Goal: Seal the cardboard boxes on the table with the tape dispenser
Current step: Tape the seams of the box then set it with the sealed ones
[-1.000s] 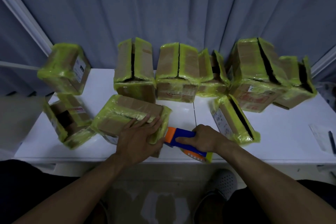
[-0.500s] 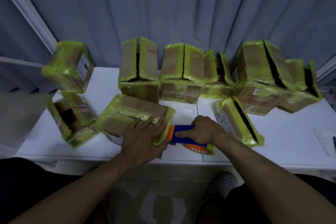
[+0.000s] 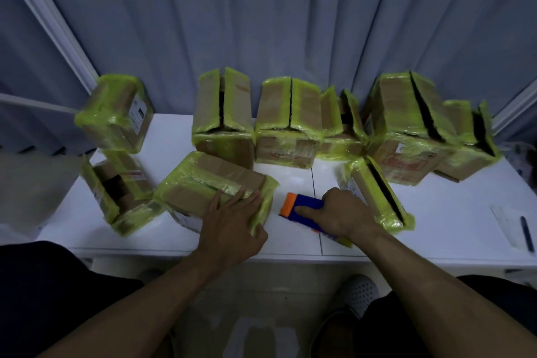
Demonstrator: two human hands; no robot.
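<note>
Nine cardboard boxes crowd the white worktop. The left hand presses straight fingers on the nearest box; the right hand grips the one tape dispenser, fingers curled round it.

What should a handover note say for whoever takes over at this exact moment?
Left hand: flat on the near box, fingers straight, pressing it onto the table.
Right hand: grips the tape dispenser, low over the table just right of that box and not touching it.
Done: the near box's top seam looks taped over.
Left: the back-row boxes and the small box beside the right hand show dark open seams, so tape those.
</note>
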